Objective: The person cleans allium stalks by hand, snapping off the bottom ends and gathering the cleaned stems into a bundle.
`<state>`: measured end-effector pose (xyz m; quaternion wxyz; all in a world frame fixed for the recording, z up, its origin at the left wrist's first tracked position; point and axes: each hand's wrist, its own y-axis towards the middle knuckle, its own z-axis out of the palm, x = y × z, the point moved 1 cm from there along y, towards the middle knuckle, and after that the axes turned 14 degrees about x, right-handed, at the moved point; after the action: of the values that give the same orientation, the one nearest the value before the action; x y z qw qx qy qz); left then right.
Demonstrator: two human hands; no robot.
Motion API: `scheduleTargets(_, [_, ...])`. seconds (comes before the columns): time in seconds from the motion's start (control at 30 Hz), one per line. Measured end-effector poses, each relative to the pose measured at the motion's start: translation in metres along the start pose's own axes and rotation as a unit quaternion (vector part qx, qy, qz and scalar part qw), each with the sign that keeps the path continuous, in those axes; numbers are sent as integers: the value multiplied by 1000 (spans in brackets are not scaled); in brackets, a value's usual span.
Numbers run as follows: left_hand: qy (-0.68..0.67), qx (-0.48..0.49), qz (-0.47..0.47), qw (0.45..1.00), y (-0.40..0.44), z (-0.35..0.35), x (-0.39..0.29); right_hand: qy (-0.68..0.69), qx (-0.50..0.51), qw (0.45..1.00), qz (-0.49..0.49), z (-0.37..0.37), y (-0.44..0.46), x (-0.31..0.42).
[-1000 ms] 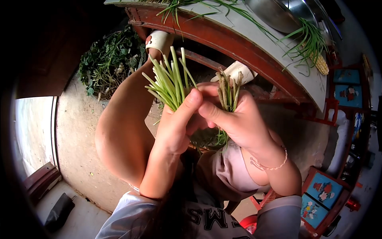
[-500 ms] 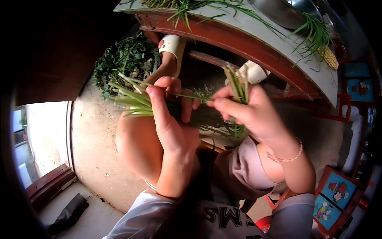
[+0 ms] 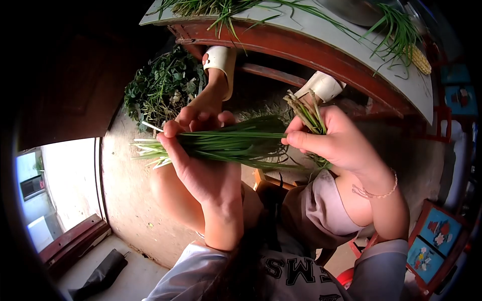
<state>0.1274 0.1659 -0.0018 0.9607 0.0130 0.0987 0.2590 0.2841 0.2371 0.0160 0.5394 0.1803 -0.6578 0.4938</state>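
Note:
A bundle of long green stalks (image 3: 226, 143) lies across my left hand (image 3: 203, 160), whose fingers are curled round it. The pale cut ends stick out to the left and the dark leaves spread to the right. My right hand (image 3: 334, 138) holds a smaller bunch of brownish stalk ends (image 3: 306, 113) upright in its palm. Its thumb and forefinger pinch the tip of a long leaf that stretches over from the left bundle.
A white-topped red table (image 3: 301, 31) bears more green stalks (image 3: 206, 7), a metal bowl (image 3: 354, 11) and a corn cob (image 3: 419, 60). A leafy heap (image 3: 163, 88) lies on the floor. Blue floral panels (image 3: 434, 233) stand at the right.
The left bundle has turned from upright to lying sideways, leaves towards the right. My hands have moved apart, and a long leaf now spans between them.

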Motion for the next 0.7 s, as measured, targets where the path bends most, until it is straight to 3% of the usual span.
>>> scheduleTargets(0.07, [-22, -9, -10, 1000, 1, 2, 0, -7, 3, 1000, -19, -3, 2, -6])
scheduleTargets(0.13, [-61, 55, -4, 997, 3, 2, -1, -31, -23, 999, -33, -7, 1, -6])
scheduleTargets(0.2, [-31, 39, 13, 999, 4, 1, -2, -58, -49, 996, -46, -9, -1, -2])
scheduleTargets(0.27, [-6, 120, -15, 993, 3, -6, -8, 33, -56, 998, -14, -10, -6, 6])
scheduleTargets(0.33, [162, 19, 68, 984, -3, 1, -8, 50, -60, 997, 1, -12, -7, 3])
scheduleTargets(0.4, [107, 46, 92, 989, -10, 14, -7, 101, -150, 980, -78, -12, -8, -2])
scheduleTargets(0.47, [107, 136, 80, 982, -13, 12, -15, 122, -148, 979, -74, -14, -14, 1])
scheduleTargets(0.53, [172, 119, 71, 975, -12, 15, -15, 186, -68, 973, -119, -16, -13, -1])
scheduleTargets(0.63, [284, -72, 63, 954, -8, 5, -4, 227, -14, 964, -138, -8, -13, 0])
scheduleTargets(0.67, [285, -73, 65, 953, -6, 3, -1, 244, -3, 958, -153, -4, -13, 2])
scheduleTargets(0.7, [314, -64, 8, 947, -6, 2, 4, 235, 13, 960, -150, -4, -12, 2])
